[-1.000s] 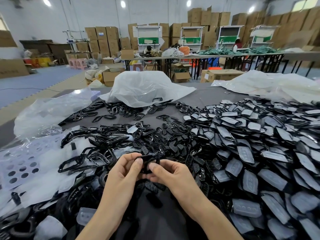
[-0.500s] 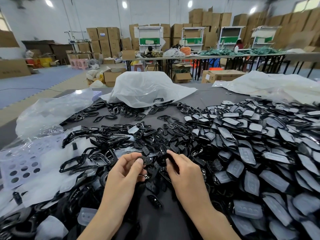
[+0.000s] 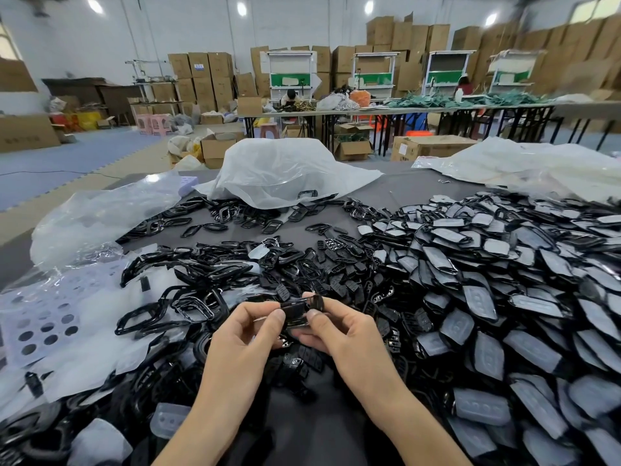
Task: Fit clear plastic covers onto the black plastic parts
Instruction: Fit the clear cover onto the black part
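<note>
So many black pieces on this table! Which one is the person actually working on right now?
The small black part pinched between the left hand and right hand, lifted above the table. Every other black piece lies loose in the piles.

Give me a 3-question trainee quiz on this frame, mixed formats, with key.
1. True or false: both hands grip the same black part.
2. Multiple choice: the big pile of parts with clear covers on them lies to the person's A) left B) right C) behind the white bag.
3. Fill in: the large white plastic bag sits at the ___ side of the table from the person.

Key:
1. True: left hand and right hand pinch it between them, above the table.
2. B
3. far
</note>
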A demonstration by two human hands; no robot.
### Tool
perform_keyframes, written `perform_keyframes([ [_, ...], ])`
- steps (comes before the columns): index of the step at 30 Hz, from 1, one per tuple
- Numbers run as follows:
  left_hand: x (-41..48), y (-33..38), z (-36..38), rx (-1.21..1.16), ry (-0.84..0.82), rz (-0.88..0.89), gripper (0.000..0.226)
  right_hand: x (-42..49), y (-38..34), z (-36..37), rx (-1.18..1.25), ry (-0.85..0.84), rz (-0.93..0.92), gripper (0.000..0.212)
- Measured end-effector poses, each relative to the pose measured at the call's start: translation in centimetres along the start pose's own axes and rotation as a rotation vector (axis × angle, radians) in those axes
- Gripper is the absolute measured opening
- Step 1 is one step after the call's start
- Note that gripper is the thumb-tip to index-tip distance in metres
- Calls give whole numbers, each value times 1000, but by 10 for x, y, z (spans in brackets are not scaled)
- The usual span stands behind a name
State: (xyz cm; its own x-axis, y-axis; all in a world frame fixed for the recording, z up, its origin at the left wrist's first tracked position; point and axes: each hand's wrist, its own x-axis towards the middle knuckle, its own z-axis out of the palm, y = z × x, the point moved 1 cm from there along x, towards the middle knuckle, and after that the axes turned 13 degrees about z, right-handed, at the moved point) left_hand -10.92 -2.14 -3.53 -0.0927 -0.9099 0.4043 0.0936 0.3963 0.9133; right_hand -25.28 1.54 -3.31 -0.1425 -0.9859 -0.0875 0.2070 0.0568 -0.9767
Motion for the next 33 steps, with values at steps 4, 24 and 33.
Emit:
perform_keyframes([
  [4,1,1,1,17,10,35,6,-2,-1,4,109,-84,33,38],
  [24,-1,2,-6,555,-154,361,25,3,6,-3,-118,48,-4,20],
  [33,44,-10,-34,994,-268,327,22,11,8,-22,-66,268,-27,7],
])
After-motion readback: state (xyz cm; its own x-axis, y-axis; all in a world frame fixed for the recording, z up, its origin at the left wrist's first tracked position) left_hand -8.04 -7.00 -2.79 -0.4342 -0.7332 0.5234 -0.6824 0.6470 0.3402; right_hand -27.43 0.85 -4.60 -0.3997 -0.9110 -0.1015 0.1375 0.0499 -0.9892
